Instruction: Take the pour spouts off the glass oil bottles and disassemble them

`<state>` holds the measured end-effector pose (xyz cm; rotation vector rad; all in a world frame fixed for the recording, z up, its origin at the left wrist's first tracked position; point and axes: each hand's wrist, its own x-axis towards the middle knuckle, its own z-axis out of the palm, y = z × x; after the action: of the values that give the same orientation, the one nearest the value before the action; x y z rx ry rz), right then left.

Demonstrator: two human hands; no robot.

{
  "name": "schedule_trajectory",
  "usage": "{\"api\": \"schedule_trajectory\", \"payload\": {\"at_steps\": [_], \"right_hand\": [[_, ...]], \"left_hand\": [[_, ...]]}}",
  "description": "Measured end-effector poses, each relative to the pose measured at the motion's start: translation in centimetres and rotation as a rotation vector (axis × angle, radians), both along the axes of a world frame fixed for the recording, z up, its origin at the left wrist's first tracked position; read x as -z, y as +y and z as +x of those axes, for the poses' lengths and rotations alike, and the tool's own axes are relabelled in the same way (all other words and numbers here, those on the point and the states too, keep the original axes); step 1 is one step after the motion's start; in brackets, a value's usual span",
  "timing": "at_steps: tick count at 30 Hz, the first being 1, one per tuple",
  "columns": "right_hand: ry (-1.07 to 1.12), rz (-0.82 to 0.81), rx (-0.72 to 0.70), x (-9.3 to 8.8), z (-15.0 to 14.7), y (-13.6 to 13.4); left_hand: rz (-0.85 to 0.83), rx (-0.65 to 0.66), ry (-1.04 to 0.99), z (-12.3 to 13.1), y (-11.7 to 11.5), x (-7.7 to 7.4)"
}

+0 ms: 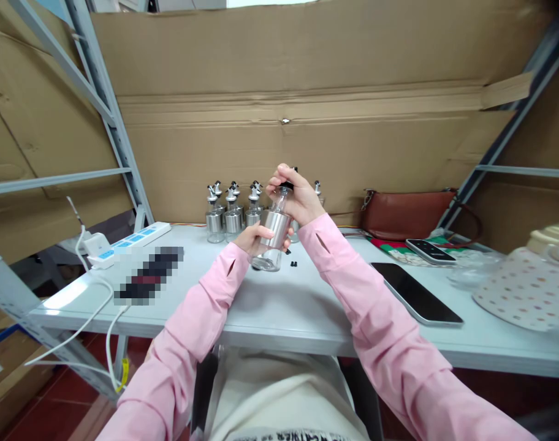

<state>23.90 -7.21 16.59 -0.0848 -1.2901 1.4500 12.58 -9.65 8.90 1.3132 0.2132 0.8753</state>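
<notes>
A clear glass bottle (277, 228) with a shiny metal band is tilted in front of me, above the table. My left hand (255, 237) is wrapped round its body at the band. At the neck, my right hand (298, 195) has its fingers closed on the black cap (287, 184), mostly hidden by them. Behind stand several similar bottles (233, 219) with metal bands and pourer tops, partly covered by my hands. Small black pieces (293, 264) lie on the table just right of the held bottle's base.
On the white table (289, 306), a white power strip (135, 242) and cables lie left. A tablet-like black-screened device (417, 293), a phone-like device (430, 251), a brown bag (406, 214) and a dotted white item (523, 288) are right. Cardboard (307, 141) walls the back.
</notes>
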Motion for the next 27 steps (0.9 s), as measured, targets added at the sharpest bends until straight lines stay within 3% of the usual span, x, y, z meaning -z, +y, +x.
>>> {"api": "schedule_trajectory", "payload": {"at_steps": [5, 9, 11, 15, 19, 23, 25, 27], "right_hand": [[-0.042, 0.186, 0.34, 0.6, -0.3, 1.1], [-0.216, 0.464, 0.767, -0.4, 0.8, 0.4], [-0.335, 0.576, 0.887, -1.1, 1.9, -0.2], [-0.782, 0.676, 0.839, -1.8, 3.7, -0.6], [-1.136, 0.621, 0.712, -1.5, 3.9, -0.4], [-1.211, 0.626, 0.665, -1.6, 4.0, -0.6], [-1.168, 0.656, 0.713, -1.7, 4.3, -0.6], [-1.098, 0.654, 0.797, -1.6, 4.5, -0.2]], "left_hand": [[0.005, -0.048, -0.009, 0.7, -0.1, 0.0], [0.017, -0.176, -0.002, 1.1, -0.1, 0.3], [0.015, -0.26, 0.024, 1.1, 0.2, 0.6], [-0.001, -0.414, 0.049, 0.7, 1.1, 0.9], [0.124, -0.593, 0.125, 0.6, 1.7, 1.4], [0.404, -0.883, 0.205, 1.1, 2.3, 2.0], [0.53, -0.983, 0.24, 0.8, 2.8, 2.0], [0.627, -1.168, 0.264, -0.1, 3.5, 2.0]]}}
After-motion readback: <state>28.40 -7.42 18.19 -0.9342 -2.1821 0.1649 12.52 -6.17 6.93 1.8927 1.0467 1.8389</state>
